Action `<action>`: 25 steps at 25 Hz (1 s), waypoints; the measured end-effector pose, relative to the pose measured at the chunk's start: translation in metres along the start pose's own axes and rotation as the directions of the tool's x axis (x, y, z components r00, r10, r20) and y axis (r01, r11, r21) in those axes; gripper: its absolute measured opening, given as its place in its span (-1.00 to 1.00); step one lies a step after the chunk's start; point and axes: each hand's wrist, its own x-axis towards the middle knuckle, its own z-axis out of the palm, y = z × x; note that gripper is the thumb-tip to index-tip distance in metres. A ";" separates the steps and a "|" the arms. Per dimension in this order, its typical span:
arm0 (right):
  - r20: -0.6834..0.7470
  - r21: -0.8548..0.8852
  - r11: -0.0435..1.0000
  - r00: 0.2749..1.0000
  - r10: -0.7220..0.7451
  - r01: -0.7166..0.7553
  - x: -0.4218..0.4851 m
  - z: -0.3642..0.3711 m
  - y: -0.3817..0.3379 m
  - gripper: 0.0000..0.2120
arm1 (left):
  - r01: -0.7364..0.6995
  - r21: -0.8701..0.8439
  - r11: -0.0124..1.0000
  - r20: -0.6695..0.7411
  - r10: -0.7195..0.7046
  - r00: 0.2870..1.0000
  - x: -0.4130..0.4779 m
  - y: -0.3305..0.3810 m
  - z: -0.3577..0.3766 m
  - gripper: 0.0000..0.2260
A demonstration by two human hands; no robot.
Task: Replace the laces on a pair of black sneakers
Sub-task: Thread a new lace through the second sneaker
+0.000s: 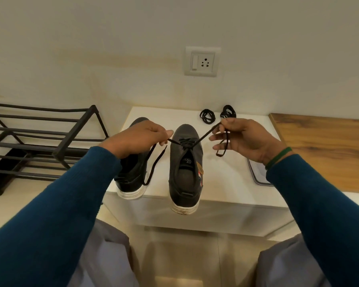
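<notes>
- The left hand [141, 139] pinches one end of the lace [203, 136] between thumb and fingers. The right hand [243, 139] pinches the other end, and its slack hangs in a loop.
- Both ends run to the laced sneaker [184, 172], between the hands and toward 6 o'clock. Its long axis goes from 6 to 12, and its heel is over the counter [226, 183] edge.
- I judge both hands equally near; pulling to 9 and 3 should loosen it.
- The other sneaker [131, 172] stands just beside, at 9 o'clock.
- Two coiled spare laces [207, 116] lie farther, at 1 o'clock.
</notes>
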 end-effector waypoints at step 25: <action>-0.170 -0.302 0.925 0.941 -0.292 0.232 0.035 0.077 0.012 -0.85 | -0.080 -0.802 0.591 -0.148 -0.068 0.987 0.038 0.028 0.035 -0.81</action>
